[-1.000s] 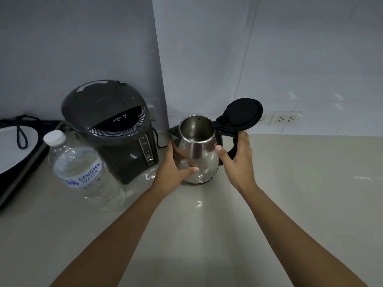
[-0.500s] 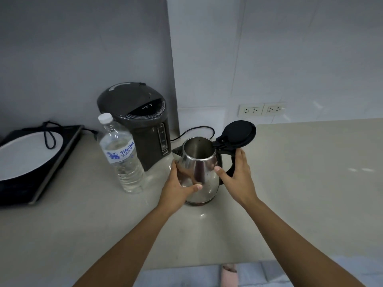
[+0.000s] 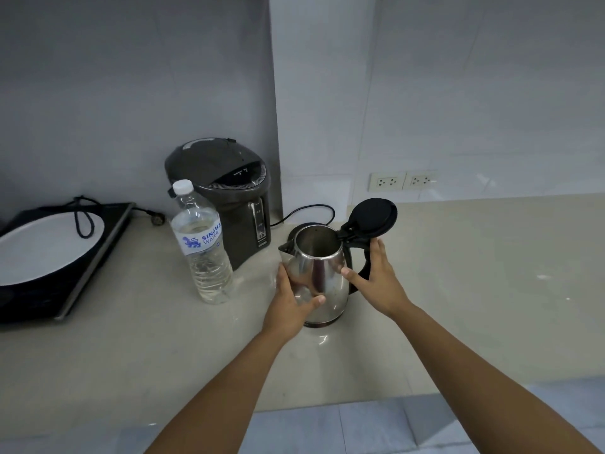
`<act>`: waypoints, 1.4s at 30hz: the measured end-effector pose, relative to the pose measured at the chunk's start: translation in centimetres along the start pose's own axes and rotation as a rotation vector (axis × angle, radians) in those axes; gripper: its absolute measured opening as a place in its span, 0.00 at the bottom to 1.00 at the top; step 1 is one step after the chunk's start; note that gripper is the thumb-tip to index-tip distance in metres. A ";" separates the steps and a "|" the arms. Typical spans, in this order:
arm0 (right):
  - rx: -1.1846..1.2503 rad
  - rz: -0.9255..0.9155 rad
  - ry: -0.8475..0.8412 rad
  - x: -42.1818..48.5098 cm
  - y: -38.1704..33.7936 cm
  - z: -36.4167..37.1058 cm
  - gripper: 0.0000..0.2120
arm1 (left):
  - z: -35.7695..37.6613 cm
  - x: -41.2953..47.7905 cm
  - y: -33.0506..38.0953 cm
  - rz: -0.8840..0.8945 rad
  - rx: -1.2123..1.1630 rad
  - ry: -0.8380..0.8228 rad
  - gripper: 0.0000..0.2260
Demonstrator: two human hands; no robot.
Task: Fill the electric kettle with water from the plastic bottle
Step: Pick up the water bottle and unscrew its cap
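Observation:
The steel electric kettle (image 3: 327, 257) stands on the beige counter (image 3: 458, 306), its black lid (image 3: 371, 217) flipped up and its inside bare metal. My left hand (image 3: 288, 306) cups the left side of its body, thumb across the front. My right hand (image 3: 379, 280) rests on the black handle with its thumb pressed on the steel wall. To the left, apart from both hands, the clear plastic water bottle (image 3: 204, 247) stands upright with its white cap on and water inside.
A dark thermo pot (image 3: 229, 191) stands behind the bottle against the wall. A black round base (image 3: 292, 231) and its cord (image 3: 307, 211) lie behind the kettle. An induction cooker (image 3: 98, 257) with a white plate sits far left. Wall sockets (image 3: 402, 181) are at the back. The counter's front edge (image 3: 393, 401) is near me.
The view has pulled back and risen, so more of the counter and its front edge show. Both hands stay on the kettle in the same grip.

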State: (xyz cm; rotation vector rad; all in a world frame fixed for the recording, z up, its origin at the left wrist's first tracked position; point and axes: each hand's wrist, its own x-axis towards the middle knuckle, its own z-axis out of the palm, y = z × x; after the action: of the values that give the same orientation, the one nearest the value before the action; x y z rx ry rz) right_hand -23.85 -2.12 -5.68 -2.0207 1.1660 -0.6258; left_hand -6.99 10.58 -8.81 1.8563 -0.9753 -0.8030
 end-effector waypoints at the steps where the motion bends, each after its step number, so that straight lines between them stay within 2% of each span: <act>1: -0.014 0.015 0.010 -0.1 0.0 0.0 0.52 | 0.0 -0.1 0.1 -0.006 0.016 0.005 0.55; 4: -0.067 0.045 0.057 -0.6 -0.3 0.2 0.48 | 0.2 -0.2 0.6 -0.044 0.083 0.026 0.53; 7: -0.123 0.046 0.073 -1.6 -0.6 0.4 0.40 | 0.7 -1.1 0.7 -0.054 0.148 0.090 0.46; 11: -0.160 0.045 -0.033 -4.1 -0.6 0.3 0.32 | 0.7 -3.4 -0.2 -0.023 0.143 0.204 0.36; 17: -0.111 -0.151 -0.067 -7.5 -2.5 0.1 0.25 | -2.1 -7.2 -3.1 -0.099 0.081 0.430 0.28; 23: -0.067 -0.327 -0.044 -6.1 -8.4 0.1 0.19 | -6.9 -8.6 -3.9 -0.134 0.059 0.593 0.24; 27: -0.041 -0.383 -0.065 -3.5 -12.1 1.0 0.17 | -10.3 -7.9 -3.8 -0.131 0.068 0.631 0.24; 34: -0.102 -0.384 -0.100 1.4 -17.3 5.2 0.19 | -15.8 -5.0 -4.5 -0.150 0.041 0.591 0.27; 42: -0.069 -0.446 -0.106 7.0 -24.7 9.1 0.21 | -19.8 0.9 -5.0 -0.097 0.050 0.460 0.39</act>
State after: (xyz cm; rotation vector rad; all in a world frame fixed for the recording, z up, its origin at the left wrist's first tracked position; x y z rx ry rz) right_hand -0.98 3.23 8.08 -2.3639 0.6839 -0.6879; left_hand 11.15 19.12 -5.16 2.0213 -0.6212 -0.3779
